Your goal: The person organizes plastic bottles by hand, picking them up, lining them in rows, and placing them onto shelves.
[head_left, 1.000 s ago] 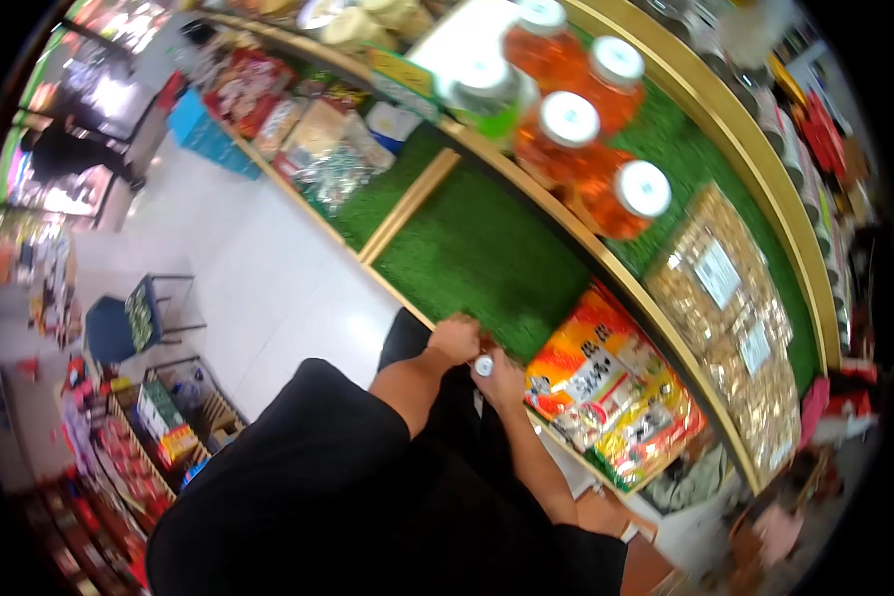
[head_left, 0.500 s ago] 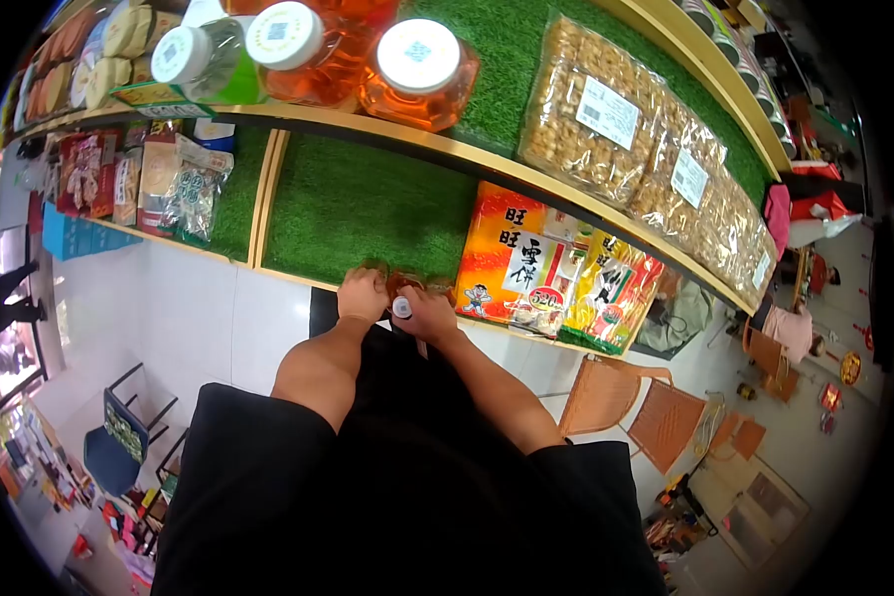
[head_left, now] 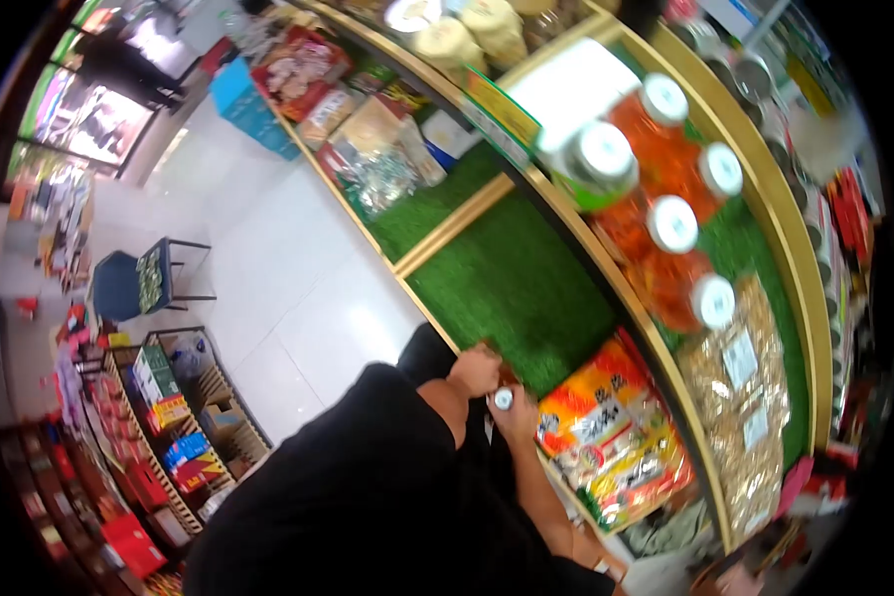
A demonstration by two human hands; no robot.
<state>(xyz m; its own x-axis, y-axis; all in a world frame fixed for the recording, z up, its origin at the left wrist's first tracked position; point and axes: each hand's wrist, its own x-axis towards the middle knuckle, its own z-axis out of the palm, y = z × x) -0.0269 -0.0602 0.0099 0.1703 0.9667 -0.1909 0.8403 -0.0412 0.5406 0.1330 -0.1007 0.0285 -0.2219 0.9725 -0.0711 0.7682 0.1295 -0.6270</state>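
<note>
A small bottle (head_left: 504, 398) with a round white cap and reddish-brown sides is between my hands, at the front edge of the lower shelf. My right hand (head_left: 516, 419) is wrapped round it near the cap. My left hand (head_left: 477, 369) is closed against its far left side, with the fingertips partly hidden. Much of the bottle's body is covered by my fingers. Beside my right hand lie orange and yellow snack bags (head_left: 598, 422) on the green turf of the lower shelf (head_left: 512, 268).
On the upper shelf stand several white-capped jars of orange-red liquid (head_left: 673, 224) and clear packs of brown snacks (head_left: 737, 397). A wooden divider (head_left: 457, 223) splits the lower shelf. Bagged goods (head_left: 382, 164) lie beyond it. A blue chair (head_left: 129, 283) and a slatted rack (head_left: 184, 427) stand left.
My view has turned left and tilted, so the shelves now run diagonally and the rack shows at left. Both hands stay at the shelf edge with the bottle.
</note>
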